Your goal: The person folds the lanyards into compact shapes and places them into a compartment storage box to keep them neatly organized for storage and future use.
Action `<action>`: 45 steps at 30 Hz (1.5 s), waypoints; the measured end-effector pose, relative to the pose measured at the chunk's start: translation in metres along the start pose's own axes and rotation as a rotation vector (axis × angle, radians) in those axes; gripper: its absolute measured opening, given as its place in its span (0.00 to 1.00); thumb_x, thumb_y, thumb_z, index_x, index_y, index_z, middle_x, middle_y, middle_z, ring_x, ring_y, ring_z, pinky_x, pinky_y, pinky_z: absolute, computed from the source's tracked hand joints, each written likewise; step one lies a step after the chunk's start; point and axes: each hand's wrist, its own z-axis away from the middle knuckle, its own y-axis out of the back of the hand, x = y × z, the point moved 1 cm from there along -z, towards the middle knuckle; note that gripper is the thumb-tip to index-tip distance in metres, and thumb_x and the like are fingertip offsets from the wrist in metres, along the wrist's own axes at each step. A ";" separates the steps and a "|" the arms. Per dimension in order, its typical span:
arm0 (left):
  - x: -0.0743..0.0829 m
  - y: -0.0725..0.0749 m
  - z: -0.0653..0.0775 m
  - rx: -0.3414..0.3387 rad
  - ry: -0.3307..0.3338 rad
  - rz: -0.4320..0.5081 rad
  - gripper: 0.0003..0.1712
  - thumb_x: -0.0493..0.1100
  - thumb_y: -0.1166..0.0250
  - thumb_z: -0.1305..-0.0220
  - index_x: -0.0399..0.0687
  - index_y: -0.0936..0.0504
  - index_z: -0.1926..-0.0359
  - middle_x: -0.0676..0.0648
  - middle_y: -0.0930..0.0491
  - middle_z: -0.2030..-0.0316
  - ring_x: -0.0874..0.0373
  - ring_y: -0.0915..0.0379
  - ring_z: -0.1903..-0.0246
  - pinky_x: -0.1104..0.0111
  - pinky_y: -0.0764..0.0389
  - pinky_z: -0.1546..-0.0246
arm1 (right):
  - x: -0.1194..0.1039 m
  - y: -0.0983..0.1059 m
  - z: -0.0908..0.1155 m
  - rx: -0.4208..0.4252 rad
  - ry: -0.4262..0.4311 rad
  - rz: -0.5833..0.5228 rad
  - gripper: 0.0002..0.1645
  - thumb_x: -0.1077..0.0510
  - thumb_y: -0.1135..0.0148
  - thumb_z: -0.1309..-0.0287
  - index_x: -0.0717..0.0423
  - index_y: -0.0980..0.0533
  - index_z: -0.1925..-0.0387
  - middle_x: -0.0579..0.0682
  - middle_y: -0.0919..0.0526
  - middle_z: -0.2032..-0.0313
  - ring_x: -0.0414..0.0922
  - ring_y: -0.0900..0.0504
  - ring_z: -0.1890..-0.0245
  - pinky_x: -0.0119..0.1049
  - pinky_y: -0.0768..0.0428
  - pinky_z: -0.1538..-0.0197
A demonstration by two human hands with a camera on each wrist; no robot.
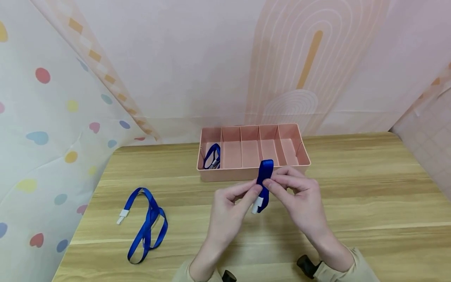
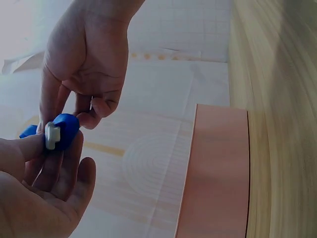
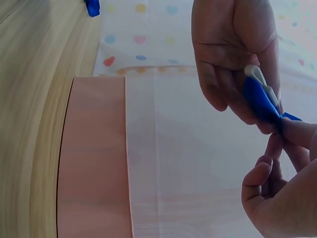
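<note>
A blue lanyard (image 1: 266, 169), folded into a short bundle with a white plastic clip (image 1: 257, 204) at its lower end, is held up in front of the pink box. My left hand (image 1: 229, 213) pinches it from the left between thumb and fingers. From the right, my right hand (image 1: 299, 197) pinches the same bundle at mid-length. In the left wrist view the blue strap (image 2: 67, 130) bulges around the clip between both hands' fingertips. The right wrist view shows the folded strap (image 3: 261, 101) squeezed narrow at the right thumb.
Behind the hands stands a pink box (image 1: 232, 174) with several compartments in a row. Its leftmost compartment holds a coiled blue lanyard (image 1: 212, 156). Another blue lanyard (image 1: 146, 231) lies loosely looped on the wooden table (image 1: 370, 188) at the left. A patterned cloth backdrop (image 1: 169, 70) rises behind the table.
</note>
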 end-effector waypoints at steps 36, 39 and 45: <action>0.006 -0.002 0.002 0.108 0.032 0.025 0.14 0.36 0.32 0.29 0.35 0.12 0.46 0.35 0.09 0.56 0.71 0.14 0.63 0.77 0.14 0.58 | -0.002 -0.009 0.005 0.068 0.133 0.137 0.15 0.77 0.28 0.45 0.66 0.11 0.56 0.36 0.12 0.65 0.33 0.22 0.69 0.25 0.25 0.67; 0.005 -0.003 0.003 0.128 0.011 0.016 0.16 0.37 0.32 0.29 0.38 0.13 0.43 0.35 0.08 0.57 0.70 0.14 0.63 0.76 0.14 0.58 | -0.002 -0.009 0.006 0.075 0.152 0.206 0.15 0.75 0.27 0.45 0.65 0.11 0.54 0.43 0.11 0.65 0.32 0.22 0.68 0.24 0.24 0.66; 0.003 -0.004 0.004 0.139 -0.082 -0.068 0.16 0.37 0.31 0.29 0.40 0.12 0.43 0.39 0.07 0.60 0.66 0.13 0.65 0.73 0.13 0.63 | -0.001 -0.011 0.006 0.085 0.249 0.254 0.17 0.76 0.27 0.46 0.65 0.11 0.54 0.56 0.10 0.67 0.32 0.20 0.67 0.25 0.22 0.65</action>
